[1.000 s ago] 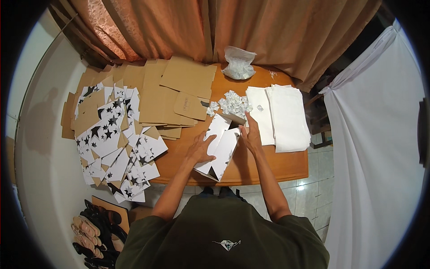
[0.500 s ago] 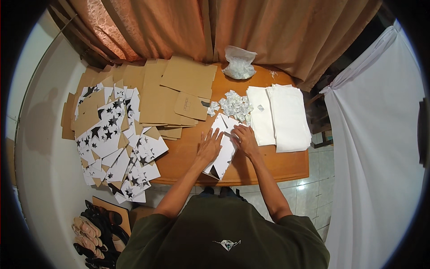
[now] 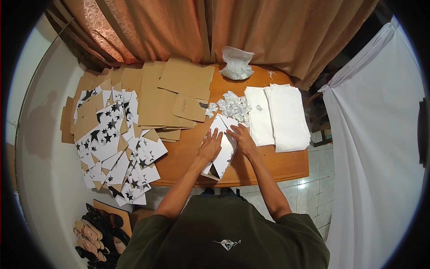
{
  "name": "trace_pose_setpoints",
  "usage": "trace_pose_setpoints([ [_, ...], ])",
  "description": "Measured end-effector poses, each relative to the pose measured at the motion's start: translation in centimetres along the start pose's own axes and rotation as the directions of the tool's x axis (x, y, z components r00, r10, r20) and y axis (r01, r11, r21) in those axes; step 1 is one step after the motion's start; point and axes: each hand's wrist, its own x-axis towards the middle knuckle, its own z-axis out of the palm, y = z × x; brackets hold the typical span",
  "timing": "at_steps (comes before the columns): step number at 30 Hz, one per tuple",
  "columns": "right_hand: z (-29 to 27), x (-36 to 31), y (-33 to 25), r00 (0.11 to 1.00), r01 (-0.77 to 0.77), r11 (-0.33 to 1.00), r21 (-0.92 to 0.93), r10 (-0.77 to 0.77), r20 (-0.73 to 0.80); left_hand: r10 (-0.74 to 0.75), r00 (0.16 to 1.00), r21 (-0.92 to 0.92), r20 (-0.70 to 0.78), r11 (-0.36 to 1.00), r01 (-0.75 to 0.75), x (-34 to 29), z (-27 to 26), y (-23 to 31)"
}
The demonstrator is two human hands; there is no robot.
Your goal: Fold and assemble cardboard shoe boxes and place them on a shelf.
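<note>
A folded white cardboard box (image 3: pixel 225 157) with black star marks lies at a slant near the front edge of the table. My left hand (image 3: pixel 209 145) rests flat on its left side, fingers stretched out and pointing away from me. On the far right part of the box lies my right hand (image 3: pixel 242 140), its fingers extended over the panel and its edge; the thumb is partly hidden. Just beyond the box is a heap of small clear packets (image 3: pixel 234 105) with pale contents.
Brown cardboard sheets (image 3: pixel 163 107) and a spread pile of white star-printed cardboard pieces (image 3: pixel 107 139) cover the table's left. White paper stacks (image 3: pixel 286 116) lie right, with one small packet on top. A plastic bag (image 3: pixel 237 65) stands behind. Shoes (image 3: pixel 92 235) are on the floor.
My right hand has shifted slightly left, and its fingers now lie more stretched across the box. My left hand stays on the box. The whole view has moved a little.
</note>
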Motion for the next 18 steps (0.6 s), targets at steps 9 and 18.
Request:
trace_pose_setpoints([
  [9,0.2,0.4,0.1,1.0,0.031,0.999,-0.033,-0.031,0.004,0.032,0.999,0.047,-0.034,0.998,-0.03,0.0,0.6,-0.6],
  [18,1.0,0.1,-1.9,0.999,0.017,0.994,-0.108,-0.02,-0.026,0.001,0.997,-0.067,-0.076,0.998,-0.006,0.1,0.2,-1.0],
])
